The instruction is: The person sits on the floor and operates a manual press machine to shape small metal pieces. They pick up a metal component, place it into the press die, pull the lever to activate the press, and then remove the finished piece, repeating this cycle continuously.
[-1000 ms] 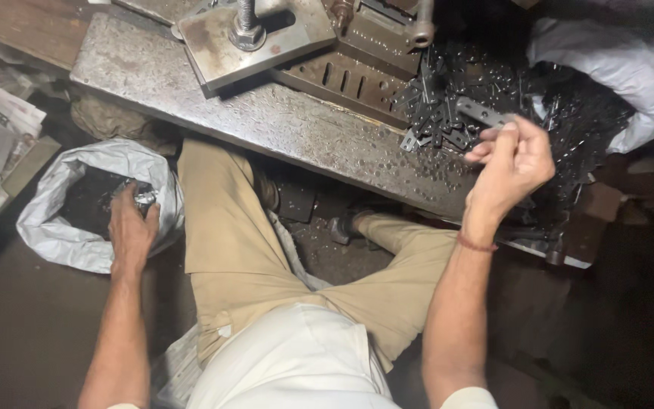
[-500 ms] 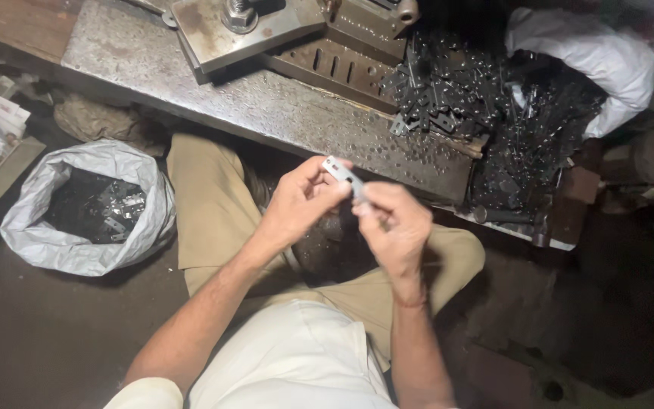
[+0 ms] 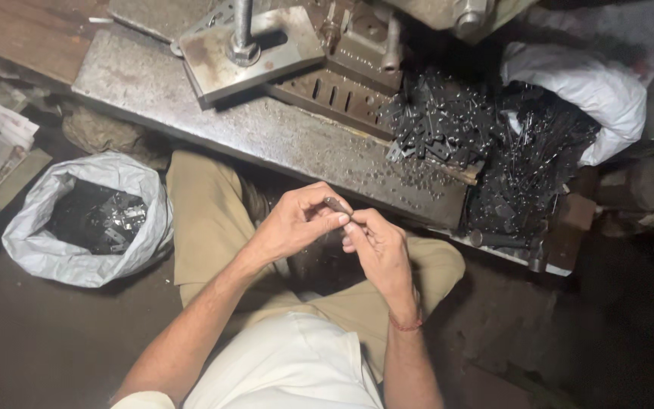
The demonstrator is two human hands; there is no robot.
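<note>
Right in front of you, the heavy steel machine bed (image 3: 266,136) runs slantwise across the top of the view, with a bolted plate and post (image 3: 247,45) standing on it and a slotted block just beside that. You sit low against its near edge, knees folded under it, so the bed stays within arm's reach. To your right, a heap of dark stamped metal pieces (image 3: 486,144) spills over the bed's end, with a white sack (image 3: 592,91) slumped behind it; that stock lies close to your right side, probably so you can draw from it without shifting. On the floor to your left, an open white bag (image 3: 77,220) holds more small metal parts, its mouth rolled wide so things can be dropped in from above.

Both your hands meet over your lap, well clear of the bed. Your left hand (image 3: 289,227) is curled, thumb and forefinger pinched on a small metal piece (image 3: 336,204), held up near the middle of the view where you can look straight down on it. Your right hand (image 3: 380,254) comes in from the other side, its fingertips closed against the same piece, so the two hands steady it between them.
</note>
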